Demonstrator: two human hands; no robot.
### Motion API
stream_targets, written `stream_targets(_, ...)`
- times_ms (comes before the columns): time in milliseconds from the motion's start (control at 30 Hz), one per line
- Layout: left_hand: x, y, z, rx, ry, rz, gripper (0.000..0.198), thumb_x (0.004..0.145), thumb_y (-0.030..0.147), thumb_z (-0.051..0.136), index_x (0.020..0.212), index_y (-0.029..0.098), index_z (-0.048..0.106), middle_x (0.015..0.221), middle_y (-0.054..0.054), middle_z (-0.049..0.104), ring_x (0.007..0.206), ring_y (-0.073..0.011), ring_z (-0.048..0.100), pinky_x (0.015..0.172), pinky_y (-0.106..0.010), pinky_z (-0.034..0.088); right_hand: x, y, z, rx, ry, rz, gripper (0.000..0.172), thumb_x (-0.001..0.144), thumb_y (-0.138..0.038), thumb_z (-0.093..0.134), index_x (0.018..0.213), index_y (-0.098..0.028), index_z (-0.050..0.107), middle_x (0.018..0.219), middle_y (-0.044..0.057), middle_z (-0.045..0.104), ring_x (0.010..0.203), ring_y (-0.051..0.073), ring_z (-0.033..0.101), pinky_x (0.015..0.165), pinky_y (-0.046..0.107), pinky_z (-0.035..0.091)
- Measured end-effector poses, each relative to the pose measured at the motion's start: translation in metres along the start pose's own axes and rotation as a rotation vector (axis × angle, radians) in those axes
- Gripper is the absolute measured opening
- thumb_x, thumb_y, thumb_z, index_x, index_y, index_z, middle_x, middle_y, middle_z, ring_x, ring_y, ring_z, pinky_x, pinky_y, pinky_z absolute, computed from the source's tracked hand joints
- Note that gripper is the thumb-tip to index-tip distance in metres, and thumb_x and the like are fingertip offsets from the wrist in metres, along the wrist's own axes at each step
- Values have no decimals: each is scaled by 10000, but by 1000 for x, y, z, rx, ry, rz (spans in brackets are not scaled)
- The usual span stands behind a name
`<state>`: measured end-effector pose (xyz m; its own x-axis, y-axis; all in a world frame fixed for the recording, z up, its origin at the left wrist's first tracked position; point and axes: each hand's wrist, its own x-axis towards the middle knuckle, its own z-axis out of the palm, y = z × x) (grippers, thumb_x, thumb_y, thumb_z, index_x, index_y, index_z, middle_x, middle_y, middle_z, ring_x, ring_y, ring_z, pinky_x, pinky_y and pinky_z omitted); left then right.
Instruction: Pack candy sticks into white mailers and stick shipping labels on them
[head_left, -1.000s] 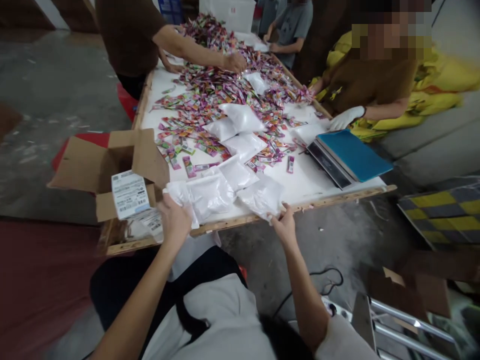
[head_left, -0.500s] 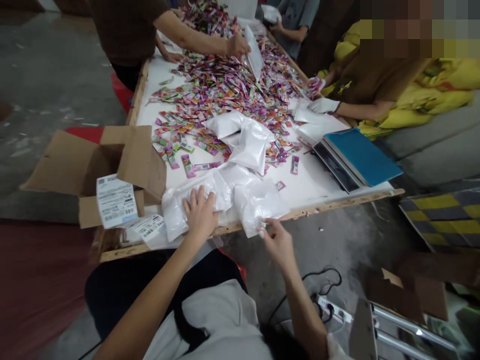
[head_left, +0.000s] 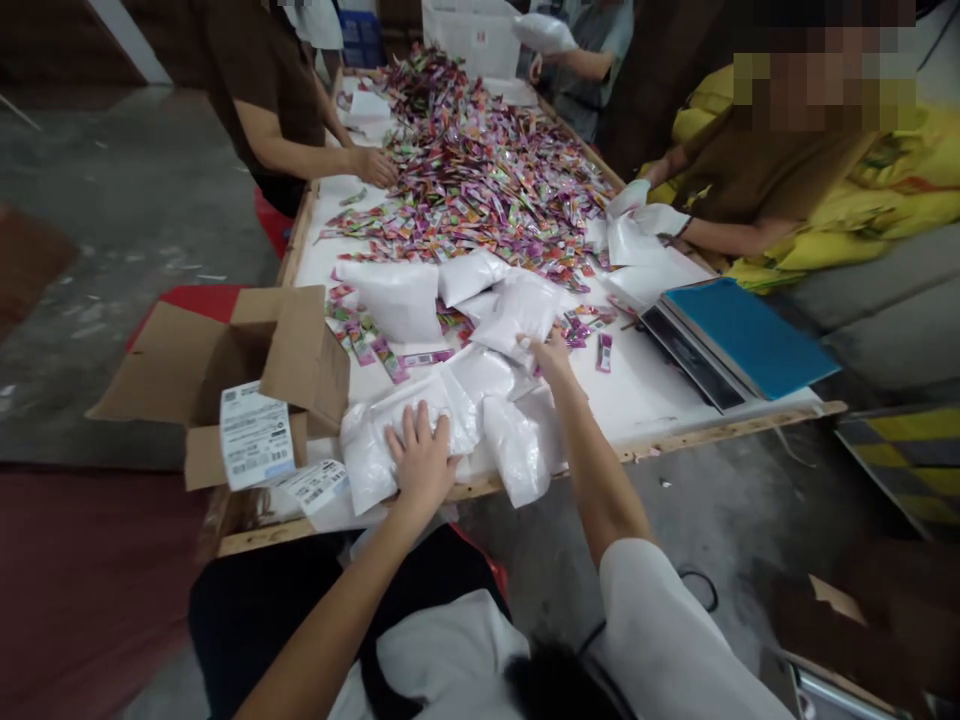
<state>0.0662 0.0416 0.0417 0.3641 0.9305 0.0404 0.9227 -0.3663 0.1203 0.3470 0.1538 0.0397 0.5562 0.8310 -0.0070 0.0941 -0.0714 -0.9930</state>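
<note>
My left hand (head_left: 424, 455) lies with fingers spread on a stuffed white plastic bag (head_left: 365, 465) at the table's near edge. Reaching farther in, my right hand (head_left: 553, 358) grips the near edge of another puffy white plastic bag (head_left: 521, 305), fingers closed on it. Below my right forearm, a crumpled white bag (head_left: 516, 455) hangs slightly over the table edge. More filled white bags, one of them the bag (head_left: 401, 300) at the left, lie around these. Behind them spreads a large heap of small colourful sachets (head_left: 480, 190).
An open cardboard box (head_left: 307, 350) with a printed label (head_left: 256, 435) stands at the left corner. A blue folder-like flat object (head_left: 750, 335) lies at the right. Co-workers stand at both sides; one gloved hand (head_left: 660, 220) handles a white bag. A wooden rim (head_left: 720, 435) edges the table.
My right hand has left the near bag and reached forward to a farther one. A co-worker's white bag now lies at the left of the pile. My left hand stays on its bag.
</note>
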Motion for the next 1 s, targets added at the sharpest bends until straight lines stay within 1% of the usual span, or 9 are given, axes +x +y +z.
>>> stream_targets(133, -1, 1, 1, -33, -4, 13, 639, 817, 318, 711, 1418, 175, 549, 1599, -234, 341, 1481, -459, 260, 1146, -719, 174, -4, -22, -44, 178, -36, 19, 480, 610, -429, 773, 1012, -211, 629, 951, 51, 722, 778, 208, 663, 684, 328, 572)
stream_targets(300, 6, -11, -1, -192, 40, 27, 684, 810, 396, 726, 1400, 122, 514, 1492, -261, 449, 1423, -458, 347, 1130, -708, 218, -14, -46, -138, 144, -110, -4, 383, 560, -344, 776, 914, -229, 691, 753, -10, 690, 560, 134, 554, 502, 243, 462)
stream_targets(433, 27, -22, -16, -368, 181, 24, 514, 909, 342, 588, 1353, 98, 499, 1415, -241, 504, 1340, -380, 450, 1107, -556, 358, -37, -33, -219, -158, -51, 161, 255, 599, -340, 671, 818, -210, 678, 689, 36, 674, 521, 156, 531, 498, 286, 411)
stream_targets(567, 61, -30, -35, -323, 337, -189, 454, 895, 196, 528, 1333, 80, 496, 1441, -268, 461, 1343, -398, 426, 1099, -566, 337, -52, -7, -255, -567, -226, 327, 170, 615, -360, 654, 646, -193, 647, 690, 112, 701, 592, 233, 600, 573, 365, 472)
stream_targets(633, 80, -36, -41, -267, 380, -226, 537, 871, 193, 559, 1389, 88, 464, 1532, -261, 381, 1407, -412, 349, 1124, -591, 284, -46, -1, -250, -672, -221, 283, 172, 586, -345, 724, 644, -197, 659, 778, 128, 733, 731, 281, 656, 687, 399, 518)
stream_targets(700, 97, -42, -44, -228, 348, -169, 470, 899, 220, 537, 1363, 145, 532, 1523, -206, 442, 1403, -382, 374, 1156, -584, 233, -30, -2, -231, -772, -144, 178, 212, 590, -340, 762, 737, -204, 692, 930, 130, 748, 897, 299, 670, 813, 410, 522)
stream_targets(833, 116, -53, -43, -180, 133, -28, 335, 936, 391, 545, 1164, 194, 692, 1289, -150, 654, 1261, -341, 528, 1161, -540, 261, 18, -14, -158, -910, -94, -13, 344, 704, -348, 744, 1009, -189, 713, 1065, 122, 730, 988, 278, 673, 886, 392, 517)
stream_targets(900, 116, -56, -40, -137, 38, 5, 615, 795, 493, 724, 1310, 175, 618, 1441, -188, 546, 1366, -392, 435, 1159, -579, 261, 43, -17, -113, -949, -108, -29, 409, 749, -330, 725, 1119, -160, 689, 1069, 137, 725, 989, 293, 675, 896, 409, 520)
stream_targets(1000, 111, -59, -36, -93, -122, 4, 1003, 615, 485, 868, 1480, 186, 458, 1629, -219, 281, 1487, -476, 219, 1141, -662, 242, 79, -12, -54, -954, -39, -39, 605, 795, -326, 689, 1335, -91, 555, 1290, 224, 627, 1201, 360, 583, 1027, 482, 454)
